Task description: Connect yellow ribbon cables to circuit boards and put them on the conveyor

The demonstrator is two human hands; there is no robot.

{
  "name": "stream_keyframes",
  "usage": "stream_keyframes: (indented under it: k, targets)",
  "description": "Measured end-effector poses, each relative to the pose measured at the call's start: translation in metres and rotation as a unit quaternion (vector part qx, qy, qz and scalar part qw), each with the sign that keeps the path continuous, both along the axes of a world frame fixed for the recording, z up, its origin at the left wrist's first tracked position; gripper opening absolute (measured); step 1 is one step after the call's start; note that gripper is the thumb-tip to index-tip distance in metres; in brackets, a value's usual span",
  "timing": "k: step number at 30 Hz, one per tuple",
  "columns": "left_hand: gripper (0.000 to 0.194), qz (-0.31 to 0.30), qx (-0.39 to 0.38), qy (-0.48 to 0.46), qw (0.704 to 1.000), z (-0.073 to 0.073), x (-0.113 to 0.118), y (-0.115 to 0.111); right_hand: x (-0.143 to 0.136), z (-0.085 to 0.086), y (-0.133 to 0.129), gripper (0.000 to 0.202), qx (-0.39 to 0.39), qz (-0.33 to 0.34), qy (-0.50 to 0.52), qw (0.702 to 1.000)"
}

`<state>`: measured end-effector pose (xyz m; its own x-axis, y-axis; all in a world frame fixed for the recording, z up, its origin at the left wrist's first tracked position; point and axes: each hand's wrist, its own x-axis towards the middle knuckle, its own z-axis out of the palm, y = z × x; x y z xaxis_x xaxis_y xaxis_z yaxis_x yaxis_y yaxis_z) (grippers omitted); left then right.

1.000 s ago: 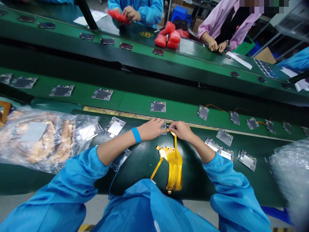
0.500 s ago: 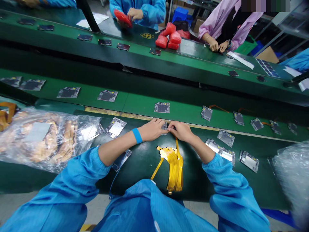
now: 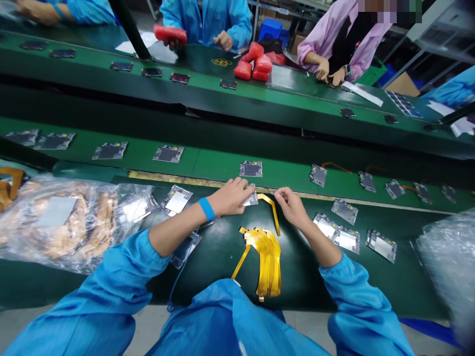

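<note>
My left hand [image 3: 233, 196] is closed on the left part of a small circuit board [image 3: 251, 196], which it holds above the green bench. A yellow flat flex cable [image 3: 273, 211] runs from the board's right edge, bends, and hangs down toward the bench. Just right of the cable's bend, my right hand [image 3: 292, 205] has its fingers curled together, with nothing visible in them. Below both hands lies a fanned pile of yellow flex cables [image 3: 263, 257]. Around my left wrist is a blue band [image 3: 207, 208].
Loose boards [image 3: 347, 240] lie right of my right hand; another board [image 3: 177, 200] lies left. A clear plastic bag [image 3: 85, 217] with copper-coloured cables is at far left, bubble wrap [image 3: 451, 257] at far right. Boards [image 3: 251, 168] line the green belt ahead. Co-workers sit across.
My right hand has come off the board and cable and shifted right. The flex cable now shows whole at the board's right edge. My left hand keeps the board, now tilted.
</note>
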<state>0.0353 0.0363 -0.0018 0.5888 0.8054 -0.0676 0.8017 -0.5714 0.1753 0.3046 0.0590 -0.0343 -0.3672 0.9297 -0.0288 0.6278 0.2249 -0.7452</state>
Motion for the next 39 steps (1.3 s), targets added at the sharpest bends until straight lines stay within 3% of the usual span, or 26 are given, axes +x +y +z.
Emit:
stream_keyframes:
  k: [2,6,8,12,15,19,23,26,30,36,39]
  targets:
    - [0.049,0.047,0.018,-0.028,0.998,0.008,-0.012,0.011,0.008,0.000,-0.009,0.030,-0.008,-0.016,0.016,1.000]
    - [0.055,0.224,0.096,-0.063,0.968,0.019,-0.037,0.039,0.010,0.006,-0.027,0.032,-0.033,-0.004,0.006,0.999]
    - [0.054,0.255,0.118,-0.071,0.957,0.019,-0.039,0.051,0.006,0.011,-0.035,0.031,-0.031,0.025,-0.010,0.999]
    - [0.043,0.156,0.057,-0.076,0.983,0.006,-0.014,0.070,-0.005,0.020,-0.049,0.025,-0.035,0.111,-0.047,0.992]
    - [0.047,0.093,0.002,-0.038,0.995,-0.004,0.012,0.085,-0.015,0.025,-0.060,0.019,-0.042,0.160,-0.083,0.983]
    - [0.046,0.064,-0.041,0.044,0.996,-0.006,0.031,0.102,-0.029,0.030,-0.074,0.017,-0.043,0.203,-0.152,0.966]
    - [0.047,0.057,-0.028,0.076,0.995,-0.002,0.032,0.107,-0.038,0.032,-0.079,0.024,-0.026,0.245,-0.216,0.945]
    - [0.062,0.055,-0.031,0.077,0.995,0.000,0.027,0.103,-0.042,0.030,-0.077,0.025,-0.030,0.257,-0.242,0.935]
    - [0.073,0.040,-0.014,0.048,0.998,0.003,0.018,0.086,-0.041,0.028,-0.074,0.014,-0.052,0.243,-0.213,0.945]
    - [0.056,-0.023,-0.010,0.006,1.000,0.006,0.005,0.025,-0.032,0.026,-0.077,0.012,-0.067,0.208,-0.114,0.969]
    - [0.058,-0.050,-0.021,0.016,0.998,0.003,0.002,-0.004,-0.026,0.024,-0.079,0.011,-0.075,0.187,-0.047,0.978]
